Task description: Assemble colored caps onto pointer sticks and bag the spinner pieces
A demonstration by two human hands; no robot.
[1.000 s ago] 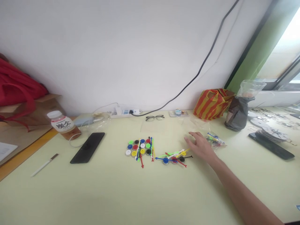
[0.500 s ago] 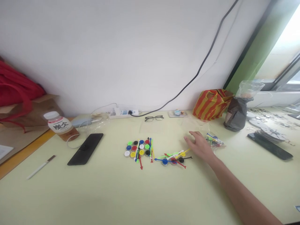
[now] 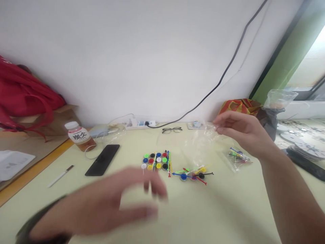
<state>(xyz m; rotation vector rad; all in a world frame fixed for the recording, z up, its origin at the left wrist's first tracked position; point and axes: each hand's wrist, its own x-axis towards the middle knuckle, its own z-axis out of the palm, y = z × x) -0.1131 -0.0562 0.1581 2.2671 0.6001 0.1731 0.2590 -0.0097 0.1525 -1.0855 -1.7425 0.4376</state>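
Observation:
My right hand (image 3: 240,130) pinches the edge of a clear plastic bag (image 3: 199,145), which hangs above the table to the left of the fingers. My left hand (image 3: 119,198) is over the front of the table, smeared by motion, with thumb and fingers apart and nothing between them. Beyond it lie round coloured discs (image 3: 158,160) grouped in rows, with arrow-shaped pointers (image 3: 169,162) across and beside them. To their right is a looser cluster of discs and arrows (image 3: 194,174). A filled clear bag (image 3: 238,156) of similar coloured parts rests below my right hand.
Glasses (image 3: 172,130), a power strip (image 3: 139,124) and a small clear case (image 3: 195,125) line the wall. At left are a black phone (image 3: 103,160), a bottle (image 3: 80,135) and a white pen-like stick (image 3: 61,175). Stacked discs (image 3: 304,145) and a striped bag (image 3: 238,105) are at right.
My right hand has risen from the table and now holds a clear bag. My left hand has come into view from the lower left. The view has shifted slightly left.

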